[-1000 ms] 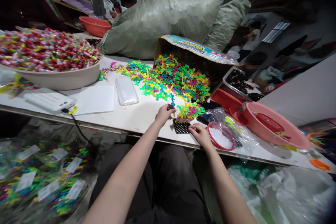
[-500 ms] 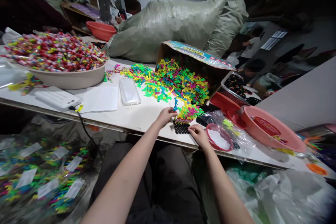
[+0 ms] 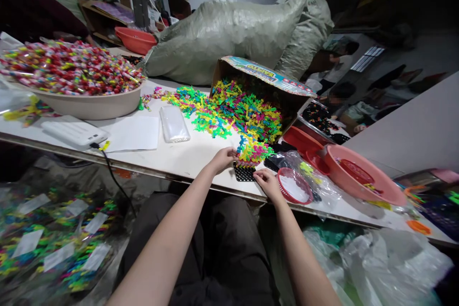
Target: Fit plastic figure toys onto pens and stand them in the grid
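A small black perforated tray (image 3: 245, 173) lies near the table's front edge. Its far rows hold upright small plastic figures (image 3: 255, 150) in yellow, green, pink and blue. At the figures' left side is my left hand (image 3: 224, 158), thumb and fingers closed together; whatever is in the fingertips is too small to make out. A blue figure shows just above them. My right hand (image 3: 268, 184) has thumb and fingers closed at the tray's right edge. Behind the tray, a tipped cardboard box (image 3: 265, 68) spills a heap of the same figures (image 3: 247, 110) onto the table.
A beige basin (image 3: 93, 105) heaped with wrapped pieces stands left. Nearby lie a white power bank (image 3: 73, 131) with a cable, paper (image 3: 134, 135) and clear bags (image 3: 174, 124). Right are a red basket (image 3: 294, 186) and pink basin (image 3: 383, 186). Large sacks (image 3: 229, 38) lie behind.
My left hand has lowered slightly at the tray's left side, and the blue figure above its fingers now sits closer to the other figures. My right hand stays at the tray. The view has shifted slightly.
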The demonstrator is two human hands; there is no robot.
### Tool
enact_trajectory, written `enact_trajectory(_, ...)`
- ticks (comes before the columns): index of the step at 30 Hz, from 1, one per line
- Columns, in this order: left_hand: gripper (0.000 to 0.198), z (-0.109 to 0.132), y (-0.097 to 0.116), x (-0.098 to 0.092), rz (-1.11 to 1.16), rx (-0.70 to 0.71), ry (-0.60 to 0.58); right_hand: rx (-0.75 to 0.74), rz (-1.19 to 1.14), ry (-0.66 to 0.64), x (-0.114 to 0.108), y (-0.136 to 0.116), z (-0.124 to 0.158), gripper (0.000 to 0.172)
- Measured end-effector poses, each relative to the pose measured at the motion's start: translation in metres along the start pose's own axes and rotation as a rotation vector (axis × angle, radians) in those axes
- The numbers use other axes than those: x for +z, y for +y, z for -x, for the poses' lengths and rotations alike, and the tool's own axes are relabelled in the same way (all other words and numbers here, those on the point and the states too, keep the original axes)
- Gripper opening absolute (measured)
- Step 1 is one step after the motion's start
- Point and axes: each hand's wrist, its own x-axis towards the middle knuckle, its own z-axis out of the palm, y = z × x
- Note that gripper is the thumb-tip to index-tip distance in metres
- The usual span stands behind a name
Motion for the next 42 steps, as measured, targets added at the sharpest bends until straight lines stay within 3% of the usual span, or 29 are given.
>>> enact_trajectory(8,0.018,-0.004,-0.003,-0.002,-0.064,0.047,0.002,-0.007,0.039,-0.006,0.0,0.003,-0.001,0.028)
enact_trajectory(14,0.011,-0.005,-0.01,-0.006,-0.131,0.047,-0.056,0.011,0.101,-0.031,-0.007,0.008,-0.003,0.028)
enact_trajectory(20,0.019,-0.005,-0.006,-0.008,-0.308,0.142,-0.174,0.011,0.15,0.004,-0.008,0.008,-0.006,0.027)
enact_trajectory(24,0.016,-0.007,-0.007,-0.006,-0.265,0.137,-0.188,0.015,0.148,0.016,-0.005,0.009,-0.006,0.027)
enact_trajectory(30,0.013,-0.006,-0.006,-0.004,-0.298,0.119,-0.174,0.034,0.154,0.035,-0.004,0.009,-0.006,0.024)
enact_trajectory(36,0.019,-0.003,-0.001,0.002,-0.585,0.188,-0.09,0.046,0.156,0.064,-0.004,0.008,-0.006,0.021)
enact_trajectory(42,0.022,0.0,-0.001,0.004,-0.652,0.25,-0.123,0.05,0.168,0.069,-0.004,0.009,-0.006,0.022)
